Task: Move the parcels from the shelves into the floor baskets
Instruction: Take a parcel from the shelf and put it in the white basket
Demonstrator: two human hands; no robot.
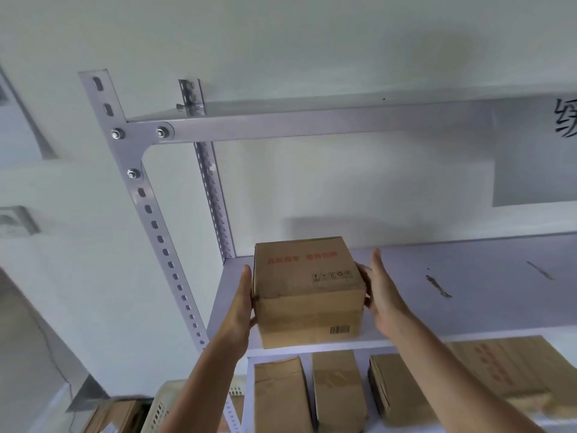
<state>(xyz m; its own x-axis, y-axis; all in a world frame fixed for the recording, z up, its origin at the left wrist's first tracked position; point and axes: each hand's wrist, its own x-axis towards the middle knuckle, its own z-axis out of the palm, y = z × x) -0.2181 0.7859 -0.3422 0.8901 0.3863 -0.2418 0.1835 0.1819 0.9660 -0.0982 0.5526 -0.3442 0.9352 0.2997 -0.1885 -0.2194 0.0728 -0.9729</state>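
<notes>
A brown cardboard parcel (307, 289) with red print and a barcode sits at the left front of a white metal shelf (468, 292). My left hand (243, 304) presses flat against its left side. My right hand (382, 292) presses against its right side, fingers stretched out. Both hands clamp the parcel between them. On the shelf below stand several more brown parcels (338, 392). A pale floor basket (162, 407) shows at the lower left, partly hidden by my left forearm.
The slotted metal upright (156, 226) of the rack runs down on the left. A top shelf beam (312, 126) crosses overhead. A white wall lies behind. More cardboard (115, 417) lies by the basket at the bottom left.
</notes>
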